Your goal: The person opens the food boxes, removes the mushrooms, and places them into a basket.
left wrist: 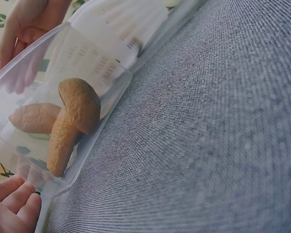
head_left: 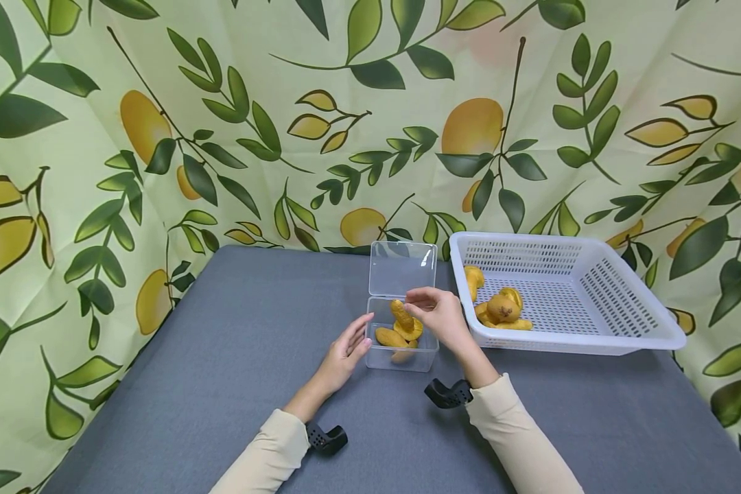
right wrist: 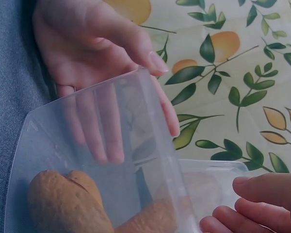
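A clear plastic box [head_left: 401, 360] stands on the table with its lid [head_left: 403, 267] tipped back. Inside lie several yellow-brown mushrooms [left wrist: 80, 107], one of them [head_left: 401, 314] rising above the rim. My left hand [head_left: 339, 357] is at the box's left side, fingers extended along the wall and thumb near the front corner. From the right, my right hand [head_left: 438, 315] reaches over the box rim with loosely bent fingers, its fingertips close to the raised mushroom. In the right wrist view, nothing shows between the right hand's thumb and fingers [right wrist: 252, 211].
A white perforated basket [head_left: 617, 339] stands right of the box, just beyond my right wrist. More mushrooms [head_left: 503, 309] lie in its left end. A leaf-and-fruit patterned cloth [head_left: 321, 165] hangs behind the grey table [head_left: 253, 315].
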The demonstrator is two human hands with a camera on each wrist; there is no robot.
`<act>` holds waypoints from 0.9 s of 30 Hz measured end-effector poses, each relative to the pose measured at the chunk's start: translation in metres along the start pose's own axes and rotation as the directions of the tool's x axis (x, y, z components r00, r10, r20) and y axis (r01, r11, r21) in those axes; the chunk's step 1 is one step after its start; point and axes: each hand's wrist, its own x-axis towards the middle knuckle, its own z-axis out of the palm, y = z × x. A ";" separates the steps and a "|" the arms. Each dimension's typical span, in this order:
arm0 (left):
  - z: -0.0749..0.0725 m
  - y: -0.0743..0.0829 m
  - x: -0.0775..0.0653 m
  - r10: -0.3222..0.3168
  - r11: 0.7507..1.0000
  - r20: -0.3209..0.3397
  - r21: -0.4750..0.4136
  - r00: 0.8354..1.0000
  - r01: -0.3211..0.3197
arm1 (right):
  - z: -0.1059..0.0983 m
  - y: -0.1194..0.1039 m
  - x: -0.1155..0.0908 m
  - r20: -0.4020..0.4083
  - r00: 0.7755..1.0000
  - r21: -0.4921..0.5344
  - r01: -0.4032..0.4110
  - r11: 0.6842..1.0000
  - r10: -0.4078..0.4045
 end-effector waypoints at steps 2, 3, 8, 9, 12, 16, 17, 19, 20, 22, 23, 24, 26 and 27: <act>0.000 0.000 0.000 0.002 1.000 0.002 -0.001 1.000 -0.002 | 0.002 0.001 0.001 0.003 1.000 -0.009 0.005 1.000 -0.005; 0.000 0.000 0.000 0.001 1.000 0.001 -0.002 1.000 -0.001 | 0.003 0.001 0.002 0.005 1.000 -0.012 0.005 1.000 -0.005; 0.000 0.000 0.000 -0.008 1.000 -0.003 -0.008 1.000 0.008 | 0.006 0.004 0.005 0.028 1.000 -0.010 -0.014 1.000 0.014; 0.000 0.000 0.000 -0.011 1.000 -0.003 -0.011 1.000 0.011 | 0.007 0.005 0.006 0.033 0.999 -0.011 -0.020 1.000 0.020; 0.000 0.000 0.000 -0.012 1.000 -0.001 -0.011 1.000 0.012 | 0.009 0.006 0.007 0.038 0.999 -0.029 -0.022 0.999 0.024; 0.000 -0.001 0.000 -0.008 1.000 0.005 -0.004 1.000 0.008 | 0.011 0.008 0.009 0.033 0.999 -0.040 -0.026 0.999 0.028; 0.000 -0.002 0.000 -0.009 1.000 0.006 -0.004 1.000 0.009 | 0.012 0.008 0.009 0.031 0.999 -0.040 -0.027 0.999 0.028; 0.000 -0.002 0.000 -0.008 1.000 0.007 -0.004 1.000 0.008 | 0.013 0.008 0.009 0.031 0.999 -0.037 -0.036 0.999 0.037; 0.000 -0.002 0.000 -0.010 1.000 0.007 -0.004 1.000 0.010 | 0.013 0.008 0.009 0.033 0.999 -0.042 -0.036 0.998 0.037; 0.000 -0.002 0.000 -0.013 1.000 0.007 -0.005 1.000 0.013 | 0.015 0.008 0.009 0.042 0.999 -0.060 -0.029 0.998 0.031; 0.000 -0.002 0.000 -0.012 1.000 0.008 -0.006 1.000 0.012 | 0.015 0.008 0.009 0.048 0.999 -0.074 -0.021 0.997 0.025; 0.000 -0.002 0.000 -0.011 1.000 0.008 -0.008 1.000 0.011 | 0.016 0.008 0.008 0.055 0.998 -0.089 -0.012 0.996 0.017; 0.000 -0.002 0.000 -0.012 1.000 0.008 -0.011 1.000 0.012 | 0.017 0.008 0.007 0.070 0.997 -0.124 0.017 0.992 -0.008; 0.000 -0.002 0.000 -0.012 1.000 0.008 -0.012 1.000 0.012 | 0.018 0.008 0.006 0.078 0.997 -0.142 0.035 0.989 -0.024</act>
